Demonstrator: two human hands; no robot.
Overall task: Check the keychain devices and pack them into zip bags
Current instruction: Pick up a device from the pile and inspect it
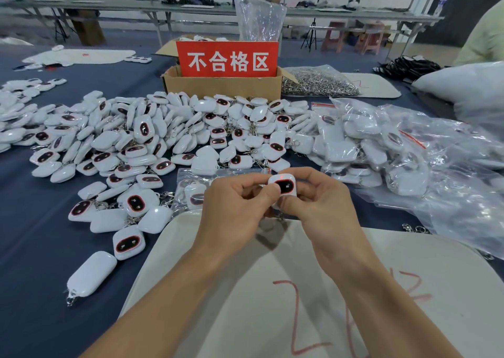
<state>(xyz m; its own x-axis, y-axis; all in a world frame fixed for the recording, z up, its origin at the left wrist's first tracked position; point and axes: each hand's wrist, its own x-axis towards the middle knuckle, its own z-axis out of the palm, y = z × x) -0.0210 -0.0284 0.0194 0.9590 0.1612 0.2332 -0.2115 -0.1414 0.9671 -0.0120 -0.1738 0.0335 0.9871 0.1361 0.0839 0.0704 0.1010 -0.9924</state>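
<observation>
Above a white mat [436, 262] on blue cloth [32, 235], both hands [234, 205] [324, 205] pinch one keychain device [283, 185].

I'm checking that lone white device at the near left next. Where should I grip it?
Pinch the lone white device across its long sides, from above: it lies flat, blue cloth bare on both sides, its clasp at the near end.

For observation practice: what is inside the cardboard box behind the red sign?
A clear plastic bag sticks up above the cardboard box; white pieces peek over the red sign. The rest is hidden.
</observation>
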